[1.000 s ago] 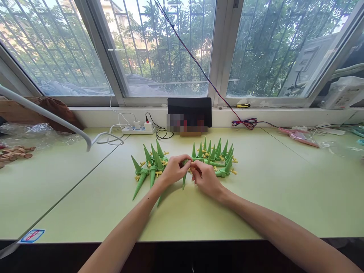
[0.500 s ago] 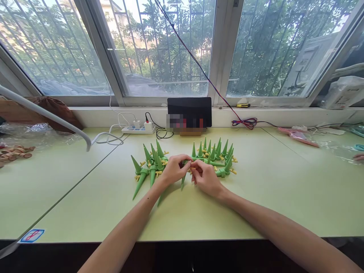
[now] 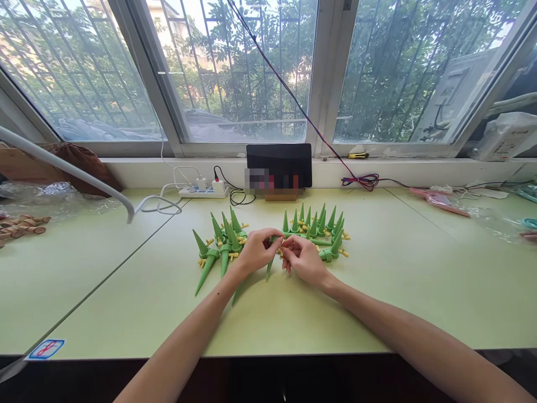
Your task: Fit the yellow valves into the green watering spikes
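Observation:
My left hand (image 3: 259, 249) is closed on a green plastic plant watering spike (image 3: 269, 271), whose tip points down below the fingers. Just to its right, my right hand (image 3: 305, 259) is closed too, its thumb and fingers pinching a small yellow part at the spike's top, mostly hidden by the fingertips. The two hands touch or nearly touch. Several green spikes with yellow valves (image 3: 205, 271) lie or stand left of my left hand. Another group of spikes (image 3: 332, 218) stands behind and right of my right hand.
A dark tablet (image 3: 279, 162) leans at the back by the window. Left of it lies a white power strip (image 3: 204, 192) with cables. Wooden pieces (image 3: 23, 228) and plastic film lie far left. A pink packet (image 3: 440, 202) and a person's hand (image 3: 529, 235) are far right.
My right hand's fingers have shifted very slightly at the yellow part. My left hand and the spikes on the table look the same.

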A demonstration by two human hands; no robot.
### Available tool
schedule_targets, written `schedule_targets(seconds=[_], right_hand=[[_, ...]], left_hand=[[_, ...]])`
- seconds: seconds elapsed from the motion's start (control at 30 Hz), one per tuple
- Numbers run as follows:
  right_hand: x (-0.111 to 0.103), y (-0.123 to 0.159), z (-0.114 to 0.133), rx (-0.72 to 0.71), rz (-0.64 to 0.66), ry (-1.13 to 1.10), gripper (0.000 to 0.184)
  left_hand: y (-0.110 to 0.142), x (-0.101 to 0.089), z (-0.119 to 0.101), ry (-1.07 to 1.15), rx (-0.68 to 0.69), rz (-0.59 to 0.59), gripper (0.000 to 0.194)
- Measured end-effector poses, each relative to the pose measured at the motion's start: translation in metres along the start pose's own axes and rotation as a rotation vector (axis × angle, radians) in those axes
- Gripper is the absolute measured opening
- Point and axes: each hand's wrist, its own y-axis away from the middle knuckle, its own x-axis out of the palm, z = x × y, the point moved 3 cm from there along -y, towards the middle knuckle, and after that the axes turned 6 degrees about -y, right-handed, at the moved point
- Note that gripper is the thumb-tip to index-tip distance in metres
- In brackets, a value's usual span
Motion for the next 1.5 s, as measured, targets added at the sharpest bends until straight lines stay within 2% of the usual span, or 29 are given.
schedule_targets(seconds=[0.4,0.7,1.03,1.27,1.5], right_hand=[[-0.0014,0.0067,0.0045,-0.182,0.014,0.326,0.011],[-0.0007,0.0049,0.0005,-0.116,0.018,0.157,0.008],[0.0002,-0.0002,-0.0019,0.04,0.016,-0.046,0.009],[-0.0009,0.0049,0.001,-0.123,0.028,0.204,0.008],[-0.0015,0.0059,0.0012,-0.198,0.031,0.338,0.012]], left_hand=[[-0.0011,-0.0019,0.0001,0.027,-0.012,0.001,0.021],[-0.0009,-0.0008,0.0003,0.025,-0.017,0.016,0.019],[-0.0003,0.0,0.0011,0.001,0.005,0.006,0.018],[-0.001,-0.0001,0.0007,0.015,0.006,-0.001,0.017],[-0.0009,-0.0007,0.0009,0.026,0.004,0.001,0.016]])
